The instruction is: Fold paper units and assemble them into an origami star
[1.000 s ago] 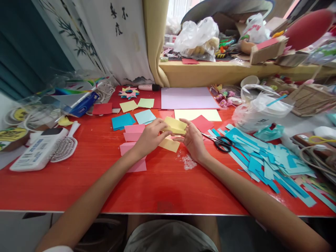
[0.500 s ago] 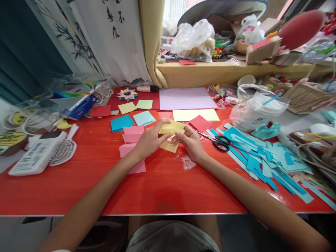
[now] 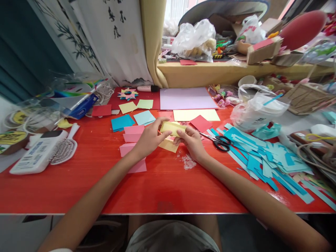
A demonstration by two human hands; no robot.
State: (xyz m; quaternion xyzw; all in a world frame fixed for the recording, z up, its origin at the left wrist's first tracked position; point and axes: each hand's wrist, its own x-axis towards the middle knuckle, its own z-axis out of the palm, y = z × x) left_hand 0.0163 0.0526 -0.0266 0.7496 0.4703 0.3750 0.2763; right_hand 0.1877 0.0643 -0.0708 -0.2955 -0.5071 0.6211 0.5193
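Note:
A folded piece of yellow paper (image 3: 173, 128) is held up between both hands over the red table. My left hand (image 3: 150, 137) pinches its left end, thumb in front and fingers behind. At the right end, my right hand (image 3: 191, 140) grips it between thumb and fingers. Beneath the hands lies a flat orange-yellow paper (image 3: 169, 145), partly covered. Folded pink papers (image 3: 133, 134) lie in a column just left of my left hand. Black-handled scissors (image 3: 221, 142) rest right of my right hand, their blades near a red paper square (image 3: 201, 123).
Blue paper strips (image 3: 265, 154) are heaped on the right. Blue squares (image 3: 122, 122), a lilac sheet (image 3: 187, 98) and a pointed paper ring (image 3: 127, 93) lie toward the back. A hairbrush (image 3: 64, 150) and white box (image 3: 38, 152) are at left; a plastic bag (image 3: 258, 112) stands back right.
The yellow paper has tilted slightly, its right end lower, and its folded face now looks narrower. Both hands keep hold of it with small finger shifts.

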